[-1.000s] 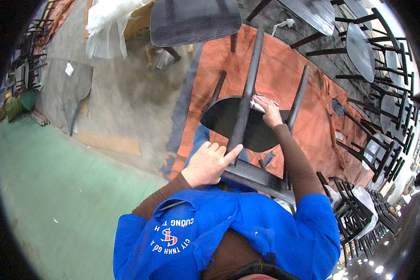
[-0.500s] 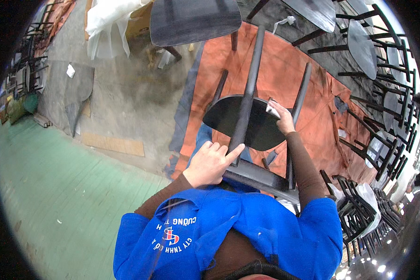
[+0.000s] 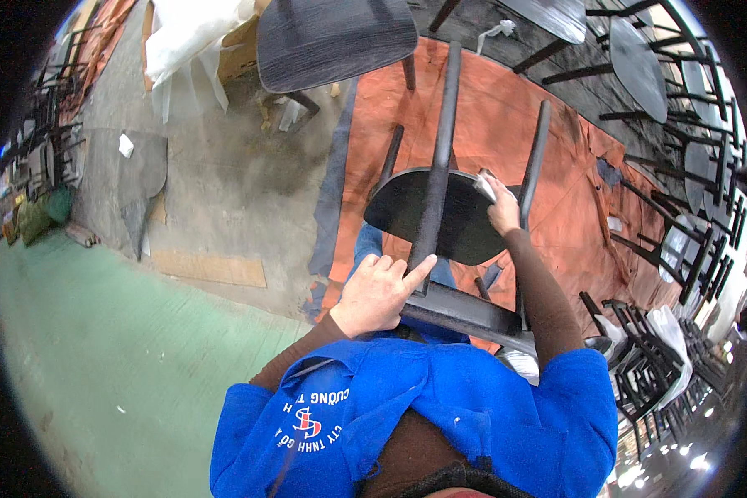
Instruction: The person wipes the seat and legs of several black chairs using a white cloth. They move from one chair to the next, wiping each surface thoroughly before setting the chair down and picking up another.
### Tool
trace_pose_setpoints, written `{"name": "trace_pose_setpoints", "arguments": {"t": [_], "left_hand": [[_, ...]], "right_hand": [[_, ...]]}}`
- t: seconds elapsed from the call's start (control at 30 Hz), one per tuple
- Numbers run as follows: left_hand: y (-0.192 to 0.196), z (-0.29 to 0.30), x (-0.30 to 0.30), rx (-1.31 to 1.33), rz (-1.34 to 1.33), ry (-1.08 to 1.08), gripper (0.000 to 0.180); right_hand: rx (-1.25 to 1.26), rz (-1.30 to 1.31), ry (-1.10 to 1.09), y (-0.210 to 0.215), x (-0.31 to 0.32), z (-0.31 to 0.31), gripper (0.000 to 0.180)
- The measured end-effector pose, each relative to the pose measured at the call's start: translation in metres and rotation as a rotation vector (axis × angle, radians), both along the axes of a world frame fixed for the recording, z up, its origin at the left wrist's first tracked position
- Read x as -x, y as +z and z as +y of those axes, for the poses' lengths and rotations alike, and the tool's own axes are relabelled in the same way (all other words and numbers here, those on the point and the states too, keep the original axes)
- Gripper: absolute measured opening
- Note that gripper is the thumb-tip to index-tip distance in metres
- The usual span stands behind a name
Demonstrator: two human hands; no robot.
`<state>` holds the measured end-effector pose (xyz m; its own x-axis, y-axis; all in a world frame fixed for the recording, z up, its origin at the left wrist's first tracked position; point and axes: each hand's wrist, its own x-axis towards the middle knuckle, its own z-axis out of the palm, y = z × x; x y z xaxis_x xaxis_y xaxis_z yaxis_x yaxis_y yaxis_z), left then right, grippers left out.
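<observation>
A black wooden chair (image 3: 461,311) stands tipped in front of me, its legs pointing up and away. My left hand (image 3: 378,290) is closed round the lower part of its middle leg (image 3: 438,166), the thumb lying across the wood. Behind that leg is the chair's dark rounded panel (image 3: 465,224); I cannot tell whether it is seat or back. At the panel's right edge, my right hand (image 3: 502,207) pinches a small whitish pad (image 3: 485,187), pressed against or very close to the surface. The fingers partly cover the pad.
An orange sheet (image 3: 390,108) lies under the chair. Another dark chair seat (image 3: 336,41) stands ahead, beside a box draped with white plastic (image 3: 191,41). Many black chairs (image 3: 639,66) crowd the right side, with stacked ones (image 3: 647,357) lower right. Green floor (image 3: 141,357) spreads at left.
The whole view has shifted a little. My right hand with the pad stays by the panel's right edge, its wrist slightly turned. My left hand keeps its hold on the leg.
</observation>
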<state>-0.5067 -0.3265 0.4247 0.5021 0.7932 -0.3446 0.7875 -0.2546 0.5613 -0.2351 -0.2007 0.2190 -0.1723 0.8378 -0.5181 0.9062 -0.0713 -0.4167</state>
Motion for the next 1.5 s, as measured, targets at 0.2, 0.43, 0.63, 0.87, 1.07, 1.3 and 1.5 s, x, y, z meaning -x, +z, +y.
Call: {"name": "trace_pose_setpoints", "arguments": {"t": [0.2, 0.43, 0.63, 0.87, 1.07, 1.3, 1.5], "left_hand": [[0.003, 0.007, -0.001, 0.047, 0.02, -0.047, 0.095], [0.003, 0.015, -0.003, 0.024, 0.021, -0.032, 0.096], [0.005, 0.017, -0.007, 0.041, 0.051, -0.044, 0.096], [0.005, 0.018, -0.007, 0.059, 0.069, -0.055, 0.1], [0.007, 0.018, -0.008, 0.055, 0.097, -0.066, 0.1], [0.005, 0.017, -0.007, 0.071, 0.087, -0.068, 0.096], [0.004, 0.018, -0.005, 0.072, 0.085, -0.068, 0.095]], "right_hand": [[-0.264, 0.138, 0.214, -0.022, 0.012, -0.003, 0.063], [-0.229, 0.059, -0.006, -0.039, -0.011, -0.011, 0.069], [0.034, 0.067, -0.22, -0.018, -0.013, 0.001, 0.061], [-0.185, 0.218, 0.092, -0.017, 0.034, 0.012, 0.046], [0.065, -0.015, -0.274, -0.041, -0.019, -0.004, 0.059], [-0.348, 0.236, 0.012, -0.054, 0.061, 0.006, 0.044], [-0.138, -0.144, -0.245, -0.034, -0.004, -0.009, 0.033]]}}
